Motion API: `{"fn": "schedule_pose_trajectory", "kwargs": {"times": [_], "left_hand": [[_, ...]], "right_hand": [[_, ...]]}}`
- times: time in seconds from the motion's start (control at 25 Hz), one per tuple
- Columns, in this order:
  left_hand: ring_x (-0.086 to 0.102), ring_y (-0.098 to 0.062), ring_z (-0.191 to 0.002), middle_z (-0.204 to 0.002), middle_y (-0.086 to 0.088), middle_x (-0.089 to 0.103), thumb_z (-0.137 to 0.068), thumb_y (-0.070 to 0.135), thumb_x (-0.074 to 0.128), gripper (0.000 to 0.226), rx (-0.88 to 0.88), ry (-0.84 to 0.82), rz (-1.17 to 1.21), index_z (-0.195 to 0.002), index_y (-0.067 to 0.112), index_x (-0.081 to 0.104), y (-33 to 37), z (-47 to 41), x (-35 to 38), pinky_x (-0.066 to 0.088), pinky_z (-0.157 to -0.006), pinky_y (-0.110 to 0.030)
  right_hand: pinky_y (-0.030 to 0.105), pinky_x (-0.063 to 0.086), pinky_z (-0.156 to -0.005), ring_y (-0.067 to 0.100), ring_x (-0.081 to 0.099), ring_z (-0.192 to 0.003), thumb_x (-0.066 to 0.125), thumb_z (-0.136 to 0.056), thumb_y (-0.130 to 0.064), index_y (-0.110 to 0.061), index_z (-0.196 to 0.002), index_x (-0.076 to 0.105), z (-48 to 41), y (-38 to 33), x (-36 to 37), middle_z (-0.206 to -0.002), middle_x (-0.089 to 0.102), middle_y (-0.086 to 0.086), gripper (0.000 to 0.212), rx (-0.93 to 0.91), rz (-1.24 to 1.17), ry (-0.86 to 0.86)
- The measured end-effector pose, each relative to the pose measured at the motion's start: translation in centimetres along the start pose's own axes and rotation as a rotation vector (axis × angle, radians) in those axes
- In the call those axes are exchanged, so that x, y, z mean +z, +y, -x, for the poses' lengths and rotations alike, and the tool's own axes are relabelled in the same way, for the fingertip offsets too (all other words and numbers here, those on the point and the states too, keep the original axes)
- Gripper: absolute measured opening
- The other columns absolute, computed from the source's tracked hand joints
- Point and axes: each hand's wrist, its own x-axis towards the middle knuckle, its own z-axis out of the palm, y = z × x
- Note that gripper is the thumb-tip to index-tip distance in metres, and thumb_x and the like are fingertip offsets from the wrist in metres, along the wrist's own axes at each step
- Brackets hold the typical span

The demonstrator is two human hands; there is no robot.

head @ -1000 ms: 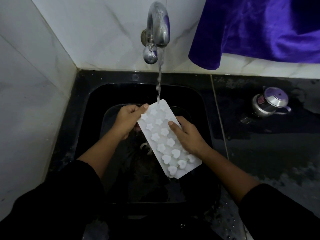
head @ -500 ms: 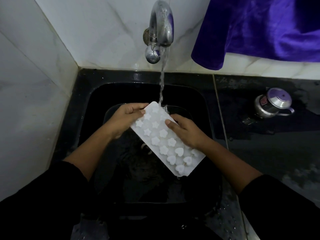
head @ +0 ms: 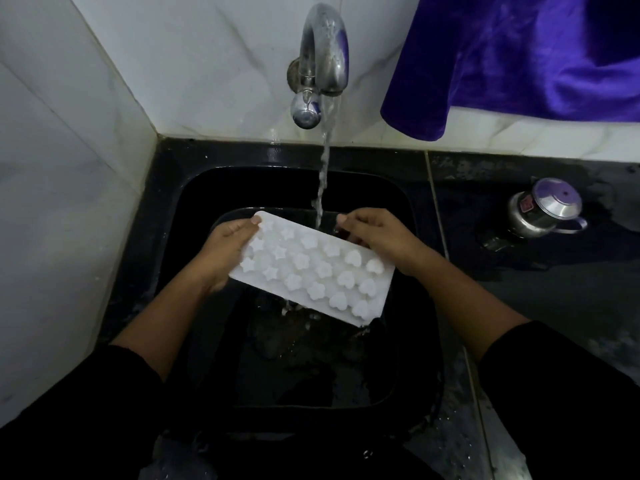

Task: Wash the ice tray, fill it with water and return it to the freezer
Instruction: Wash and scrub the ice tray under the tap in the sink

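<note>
A white ice tray (head: 313, 270) with star, flower and heart shaped bumps is held over the black sink (head: 412, 216), its underside facing up. My left hand (head: 227, 247) grips the tray's left end, thumb on top. My right hand (head: 377, 233) holds the tray's far long edge, fingers curled over it. A steel tap (head: 323, 60) on the marble wall runs a thin stream of water (head: 323, 174) that lands on the tray's far edge between my hands. Water drips off the tray's near edge into the sink.
A small steel lidded pot (head: 545, 209) stands on the dark wet counter (head: 554, 289) to the right. A purple cloth (head: 519, 53) hangs at the upper right. White marble walls close the left and back. A dark basin sits inside the sink.
The tray has turned from pointing toward me to lying nearly crosswise. My right hand slid from the tray's face to its far edge. The left hand moved left with its end.
</note>
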Motion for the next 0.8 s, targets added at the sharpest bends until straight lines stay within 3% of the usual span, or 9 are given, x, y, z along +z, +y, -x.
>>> {"fn": "schedule_pose_trajectory", "kwargs": {"times": [0.2,0.36,0.48,0.6,0.68,0.8], "left_hand": [[0.079,-0.017,-0.074,-0.092,-0.009,0.080,-0.112,0.018,0.044,0.028,-0.083,0.089,0.201,-0.106,0.009,0.070,-2.0,0.6,-2.9,0.062,-0.058,-0.029],[0.075,-0.024,-0.082,-0.106,-0.012,0.070,-0.110,0.013,0.046,0.024,-0.152,0.259,0.293,-0.104,0.012,0.069,-3.8,0.0,-2.7,0.061,-0.055,-0.032],[0.072,-0.032,-0.104,-0.125,-0.018,0.072,-0.106,0.016,0.051,0.030,-0.257,0.211,0.362,-0.129,0.007,0.068,-5.0,-0.5,-1.2,0.063,-0.071,-0.040],[0.072,-0.023,-0.090,-0.111,-0.006,0.075,-0.106,0.020,0.053,0.031,-0.330,0.160,0.299,-0.132,0.015,0.068,-5.0,0.1,1.5,0.061,-0.063,-0.033],[0.072,-0.020,-0.084,-0.105,-0.002,0.075,-0.106,0.019,0.050,0.032,-0.315,0.107,0.266,-0.133,0.016,0.067,-4.7,0.3,3.2,0.059,-0.058,-0.029],[0.074,-0.020,-0.088,-0.108,-0.004,0.078,-0.107,0.017,0.049,0.028,-0.208,0.083,0.238,-0.126,0.017,0.070,-2.7,1.2,4.7,0.062,-0.076,-0.037]], "right_hand": [[0.044,0.063,-0.079,0.030,0.076,-0.099,0.050,-0.108,-0.044,-0.011,-0.121,0.072,0.5,0.8,0.0,-0.110,0.079,0.010,0.042,0.226,-0.322,-0.001],[0.035,0.062,-0.066,0.025,0.075,-0.090,0.054,-0.108,-0.027,-0.004,-0.115,0.071,0.3,-1.7,2.0,-0.104,0.079,0.010,0.029,0.102,-0.370,0.098],[0.032,0.058,-0.067,0.021,0.071,-0.083,0.056,-0.107,-0.026,0.002,-0.114,0.069,0.8,-4.3,1.9,-0.100,0.075,0.012,0.032,-0.025,-0.334,0.096],[0.030,0.057,-0.065,0.019,0.070,-0.079,0.058,-0.106,-0.027,0.004,-0.112,0.068,2.1,-5.7,0.6,-0.096,0.073,0.011,0.032,-0.118,-0.322,0.115],[0.030,0.057,-0.065,0.016,0.069,-0.078,0.060,-0.105,-0.027,-0.005,-0.104,0.069,3.2,-5.5,-0.8,-0.093,0.073,0.008,0.024,-0.151,-0.333,0.157],[0.036,0.059,-0.073,0.018,0.071,-0.084,0.060,-0.105,-0.029,-0.019,-0.099,0.071,4.6,-3.8,-3.4,-0.098,0.075,0.007,0.016,-0.132,-0.380,0.273]]}}
